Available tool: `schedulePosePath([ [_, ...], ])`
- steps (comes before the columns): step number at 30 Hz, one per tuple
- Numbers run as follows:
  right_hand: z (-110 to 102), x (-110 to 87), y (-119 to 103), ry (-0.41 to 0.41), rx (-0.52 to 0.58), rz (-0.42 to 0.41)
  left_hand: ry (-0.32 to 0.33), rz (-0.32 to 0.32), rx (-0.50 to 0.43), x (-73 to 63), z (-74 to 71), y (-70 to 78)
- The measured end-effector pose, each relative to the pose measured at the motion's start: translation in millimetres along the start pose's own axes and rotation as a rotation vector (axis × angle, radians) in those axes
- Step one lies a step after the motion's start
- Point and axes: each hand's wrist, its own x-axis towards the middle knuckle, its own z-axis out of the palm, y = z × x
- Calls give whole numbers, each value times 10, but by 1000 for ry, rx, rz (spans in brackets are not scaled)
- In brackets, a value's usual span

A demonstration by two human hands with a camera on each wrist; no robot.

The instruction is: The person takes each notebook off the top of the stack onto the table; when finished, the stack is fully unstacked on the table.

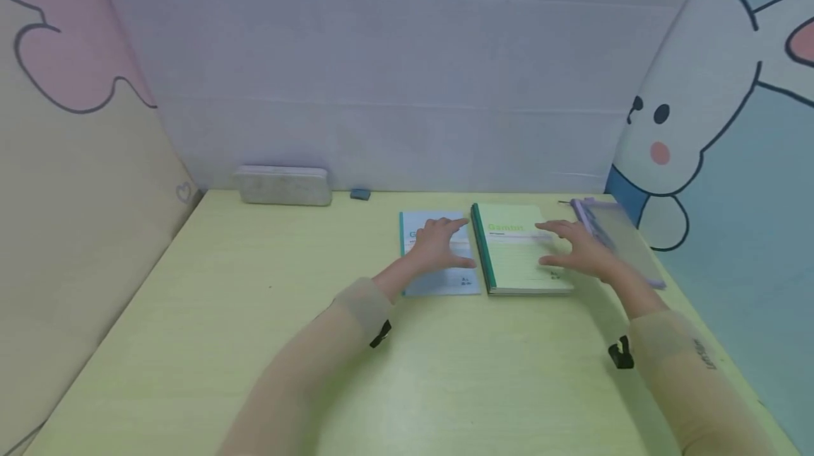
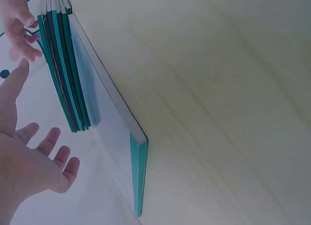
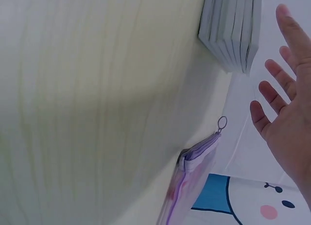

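In the head view a light-blue notebook [image 1: 445,285] with a teal spine lies on the table. Just right of it is a stack of several notebooks [image 1: 518,265], topped by a pale green "Gambit" cover with a dark green spine. My left hand [image 1: 439,247] hovers over the blue notebook, thumb and fingers spread, holding nothing. Over the right side of the stack, my right hand [image 1: 580,249] is likewise spread and holds nothing. The left wrist view shows the stack's layered spines [image 2: 60,69] beside the blue notebook [image 2: 114,132]. Page edges of the stack [image 3: 233,30] appear in the right wrist view.
A clear zip pouch with purple trim [image 1: 626,244] lies at the table's right edge. At the back stand a grey oblong case [image 1: 284,185] and a small dark-blue block [image 1: 360,194]. A pale cloth wall [image 1: 407,88] rises behind the table [image 1: 222,314].
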Motion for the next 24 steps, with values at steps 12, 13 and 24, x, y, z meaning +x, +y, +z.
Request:
schedulePosePath([
  [12,70,-29,272,-31,27,97,-129,-91,-64,197,234,192],
  [13,79,-29,277,-32,29,101,-130,-98,-67,203,241,197],
  [24,107,-42,315,-6,37,109,-169,-131,-128,259,236,201],
])
